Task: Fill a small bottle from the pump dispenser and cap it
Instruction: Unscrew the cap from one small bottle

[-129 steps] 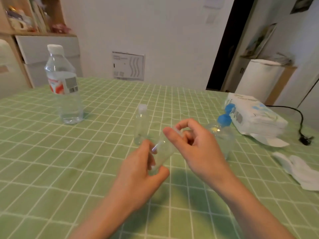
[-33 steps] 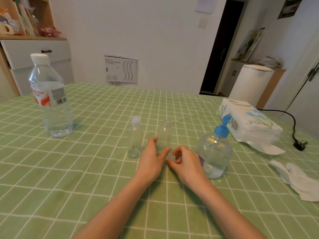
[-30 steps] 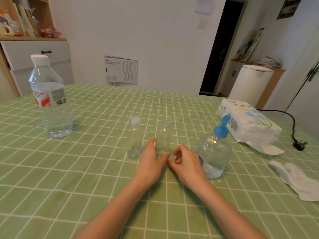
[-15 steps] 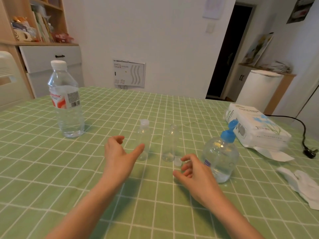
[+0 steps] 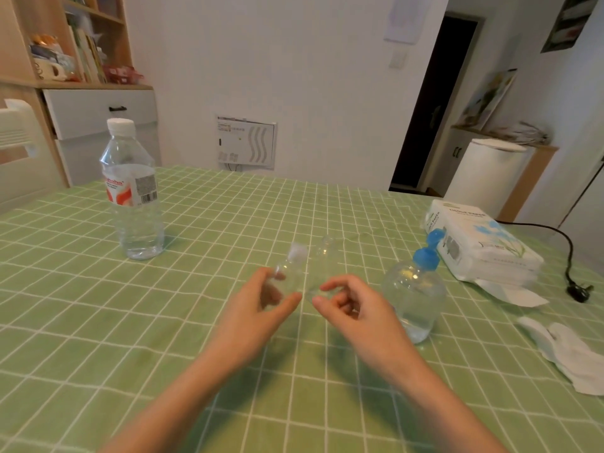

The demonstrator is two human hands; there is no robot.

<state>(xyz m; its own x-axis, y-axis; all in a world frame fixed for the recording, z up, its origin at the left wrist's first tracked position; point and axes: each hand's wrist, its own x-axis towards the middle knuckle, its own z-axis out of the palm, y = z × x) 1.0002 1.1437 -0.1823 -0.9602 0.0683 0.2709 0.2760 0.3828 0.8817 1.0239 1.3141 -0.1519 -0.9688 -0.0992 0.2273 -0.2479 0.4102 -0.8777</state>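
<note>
Two small clear bottles stand close together mid-table. My left hand [image 5: 261,302] grips the capped small bottle [image 5: 289,273] between thumb and fingers, and it leans a little to the right. The uncapped small bottle [image 5: 323,253] stands just right of it. My right hand [image 5: 349,305] has its thumb and forefinger curled together at that bottle's base; whether they pinch its loose cap or the bottle is too blurred to tell. The pump dispenser [image 5: 413,289], clear with a blue pump head, stands just right of my right hand, partly filled.
A large water bottle [image 5: 132,191] with a white cap stands at the far left on the green checked tablecloth [image 5: 98,322]. A tissue pack [image 5: 480,246] lies at the right, crumpled tissues [image 5: 568,351] in front of it, and a black cable [image 5: 570,256] beyond.
Both hands set the uncapped bottle down and drew back open. Now my left hand has closed round the capped bottle, and my right hand has moved in to the uncapped bottle's base.
</note>
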